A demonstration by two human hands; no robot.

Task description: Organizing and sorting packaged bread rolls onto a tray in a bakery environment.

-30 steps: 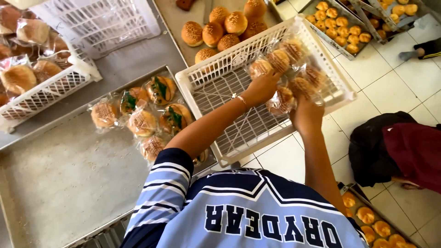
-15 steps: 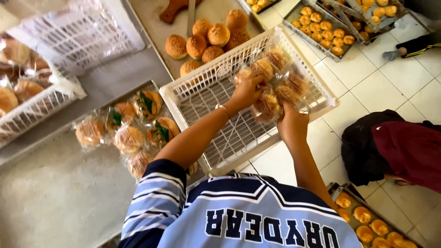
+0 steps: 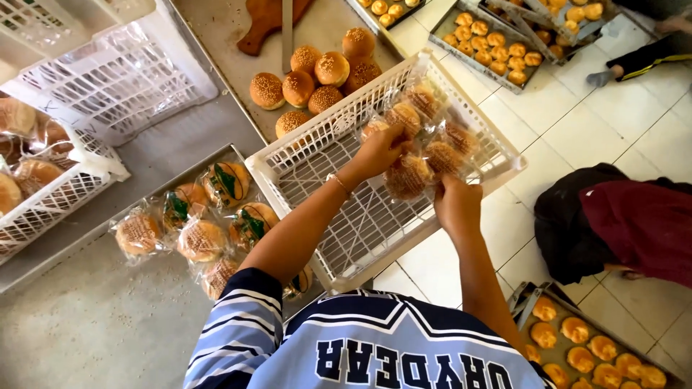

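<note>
A white plastic crate (image 3: 311,164) stands tilted over the table edge in front of me. Several sesame buns in clear wrappers (image 3: 440,133) are bunched in its far right corner. My left hand (image 3: 380,149), a thin bracelet on its wrist, grips a wrapped bun at the near left edge of that bunch. My right hand (image 3: 455,203) pinches the wrapper of another wrapped bun (image 3: 407,176) at the front of the bunch. The rest of the crate's mesh floor is bare.
More wrapped buns (image 3: 202,227) lie on a metal tray at left. Unwrapped sesame buns (image 3: 317,75) sit behind the crate, near a wooden board (image 3: 267,25). An upturned white crate (image 3: 122,79) and a crate of wrapped buns (image 3: 40,187) are far left. Trays of small orange buns (image 3: 497,50) (image 3: 591,349) stand on the tiled floor, beside a seated person (image 3: 634,223).
Both hands stay at the bunch of wrapped buns in the crate's far corner. The right hand has drawn back slightly toward me, and the view has shifted a little.
</note>
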